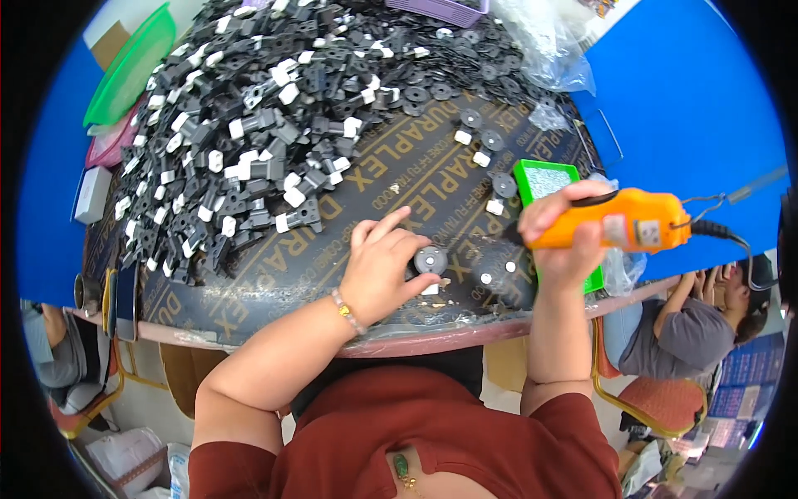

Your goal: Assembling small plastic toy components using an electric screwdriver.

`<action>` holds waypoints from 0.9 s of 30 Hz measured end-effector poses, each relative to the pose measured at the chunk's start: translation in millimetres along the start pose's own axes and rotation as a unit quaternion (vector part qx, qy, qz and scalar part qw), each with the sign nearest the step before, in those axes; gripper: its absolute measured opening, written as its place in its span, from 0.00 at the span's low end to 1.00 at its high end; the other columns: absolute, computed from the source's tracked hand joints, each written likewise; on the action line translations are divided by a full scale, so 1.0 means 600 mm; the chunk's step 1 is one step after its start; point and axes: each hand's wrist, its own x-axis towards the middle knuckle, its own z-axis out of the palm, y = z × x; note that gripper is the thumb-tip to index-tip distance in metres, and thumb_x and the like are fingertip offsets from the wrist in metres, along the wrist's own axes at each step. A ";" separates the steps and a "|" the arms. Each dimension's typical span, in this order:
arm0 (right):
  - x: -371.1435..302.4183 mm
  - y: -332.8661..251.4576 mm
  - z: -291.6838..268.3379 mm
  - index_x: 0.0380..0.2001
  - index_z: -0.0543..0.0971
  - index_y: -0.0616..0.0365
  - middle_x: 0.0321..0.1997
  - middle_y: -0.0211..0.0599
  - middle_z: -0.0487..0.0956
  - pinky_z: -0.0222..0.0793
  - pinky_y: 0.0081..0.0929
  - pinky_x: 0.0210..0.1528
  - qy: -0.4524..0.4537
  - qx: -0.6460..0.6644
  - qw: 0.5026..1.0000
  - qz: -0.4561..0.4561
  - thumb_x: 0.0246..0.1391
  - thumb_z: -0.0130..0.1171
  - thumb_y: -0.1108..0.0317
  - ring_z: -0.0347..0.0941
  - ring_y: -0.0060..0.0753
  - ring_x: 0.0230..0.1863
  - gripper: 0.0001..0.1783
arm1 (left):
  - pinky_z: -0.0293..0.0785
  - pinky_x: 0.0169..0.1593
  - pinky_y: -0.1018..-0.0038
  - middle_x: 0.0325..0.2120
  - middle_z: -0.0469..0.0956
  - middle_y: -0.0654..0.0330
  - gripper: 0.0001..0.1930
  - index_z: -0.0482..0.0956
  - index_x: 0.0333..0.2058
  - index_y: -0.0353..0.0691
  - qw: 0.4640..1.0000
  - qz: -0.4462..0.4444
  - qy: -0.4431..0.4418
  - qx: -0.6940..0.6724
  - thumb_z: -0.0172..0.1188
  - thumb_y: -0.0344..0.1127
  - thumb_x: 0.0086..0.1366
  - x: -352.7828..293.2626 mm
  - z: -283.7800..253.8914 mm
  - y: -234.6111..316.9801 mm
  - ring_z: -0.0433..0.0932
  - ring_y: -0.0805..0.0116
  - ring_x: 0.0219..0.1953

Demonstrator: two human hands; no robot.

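Note:
My left hand [376, 270] rests on the table, its thumb and fingers closed around a small round black part [430, 260] with a pale centre. A bit of white shows just below that part. In my right hand [564, 249] is an orange electric screwdriver [638, 220], lying nearly level with its dark tip toward the left. A cable leaves its right end, beside a metal hanging loop. The tip is blurred and apart from the round part. Partly behind my right hand stands a green tray [520, 181] of small silvery screws.
Across the back of the dark printed table [357, 187] spreads a heap of black and white plastic parts [266, 125]. Black discs [503, 185] with white pieces lie right of centre. A purple basket [440, 10] and clear plastic bag [544, 50] sit behind. Other people sit at both sides.

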 end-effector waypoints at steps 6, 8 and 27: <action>0.034 -0.035 -0.177 0.35 0.72 0.60 0.22 0.32 0.75 0.69 0.20 0.23 0.209 -0.279 0.937 0.018 0.56 0.63 0.68 0.72 0.23 0.20 0.10 | 0.54 0.59 0.57 0.40 0.80 0.58 0.23 0.80 0.41 0.41 1.000 -0.005 -0.018 0.002 0.73 0.44 0.47 0.009 0.005 0.006 0.65 0.56 0.63; 0.027 -0.024 -0.223 0.35 0.72 0.60 0.22 0.31 0.75 0.69 0.20 0.23 0.247 -0.295 0.923 0.019 0.58 0.61 0.67 0.72 0.23 0.19 0.10 | 0.53 0.59 0.57 0.39 0.80 0.57 0.22 0.80 0.40 0.41 1.000 -0.010 -0.012 0.008 0.73 0.44 0.47 0.010 0.006 0.008 0.65 0.56 0.63; 0.006 -0.022 -0.249 0.37 0.71 0.59 0.22 0.32 0.75 0.69 0.21 0.24 0.297 -0.267 0.917 -0.012 0.59 0.59 0.66 0.72 0.25 0.19 0.10 | 0.53 0.60 0.54 0.40 0.80 0.57 0.23 0.80 0.40 0.41 1.000 -0.010 -0.018 0.011 0.74 0.43 0.46 0.011 0.006 0.009 0.64 0.55 0.63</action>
